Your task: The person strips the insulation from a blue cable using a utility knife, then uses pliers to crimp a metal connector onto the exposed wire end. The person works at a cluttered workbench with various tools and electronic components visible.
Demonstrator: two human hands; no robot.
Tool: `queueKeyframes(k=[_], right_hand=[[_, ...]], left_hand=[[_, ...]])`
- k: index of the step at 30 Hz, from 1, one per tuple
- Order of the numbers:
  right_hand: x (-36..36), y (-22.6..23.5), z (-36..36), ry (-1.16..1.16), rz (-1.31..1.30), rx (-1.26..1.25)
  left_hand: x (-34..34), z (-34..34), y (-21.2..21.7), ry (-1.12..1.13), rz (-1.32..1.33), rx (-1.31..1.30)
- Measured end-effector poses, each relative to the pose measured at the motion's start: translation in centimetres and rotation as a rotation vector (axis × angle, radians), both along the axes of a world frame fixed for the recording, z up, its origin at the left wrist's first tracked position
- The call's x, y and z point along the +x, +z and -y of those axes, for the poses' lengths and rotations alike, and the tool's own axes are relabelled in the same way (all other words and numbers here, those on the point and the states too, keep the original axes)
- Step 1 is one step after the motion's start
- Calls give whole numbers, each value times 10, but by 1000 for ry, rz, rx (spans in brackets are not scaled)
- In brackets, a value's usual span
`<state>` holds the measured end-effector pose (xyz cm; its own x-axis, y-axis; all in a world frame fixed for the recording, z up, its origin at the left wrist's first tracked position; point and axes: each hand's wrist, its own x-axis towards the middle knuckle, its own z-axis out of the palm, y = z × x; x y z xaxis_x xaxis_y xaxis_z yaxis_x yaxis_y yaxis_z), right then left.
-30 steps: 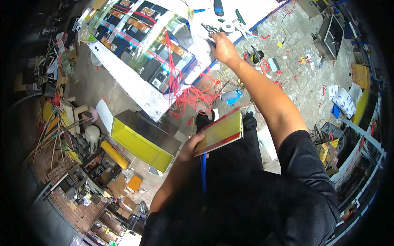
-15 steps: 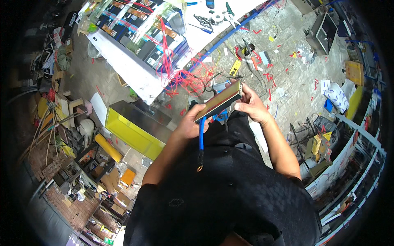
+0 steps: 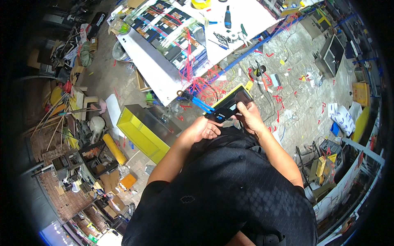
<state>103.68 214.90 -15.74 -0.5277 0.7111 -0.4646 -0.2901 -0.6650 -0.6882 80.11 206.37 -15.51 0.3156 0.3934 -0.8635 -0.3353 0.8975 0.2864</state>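
A flat black module [image 3: 230,110] with a yellow-green edge is held in front of my body, its black face tilted up. Thick blue leads [image 3: 202,104] come out of its left end and point away from me toward the table, ending in a copper-coloured ring lug [image 3: 179,93]. My right hand [image 3: 249,118] grips the module's right end, thumb pressed on the black face. Curled at the lower left corner, my left hand [image 3: 204,129] holds the module's edge; some of its fingers are hidden beneath.
A white table [image 3: 143,65] ahead bears a battery pack [image 3: 168,33] with loose red wires [image 3: 197,76], a blue-handled tool [image 3: 227,18] and pliers [image 3: 245,37]. An open yellow-green metal box [image 3: 141,135] stands on the floor at left. Red scraps litter the floor at right.
The module has been turned over: its black face now shows, and the blue leads that hung toward me point away. My view has shifted, so the table sits farther right.
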Motion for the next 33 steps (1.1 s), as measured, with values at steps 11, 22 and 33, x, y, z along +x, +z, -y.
queueKeyframes(k=[11, 22, 33], right_hand=[[-4, 1, 25, 120, 50, -79], [-7, -2, 27, 82, 100, -120], [-5, -6, 10, 52, 101, -166]], left_hand=[[-27, 9, 49, 612, -174, 699], [-4, -14, 49, 805, -113, 620], [-6, -33, 57, 888, 32, 353]])
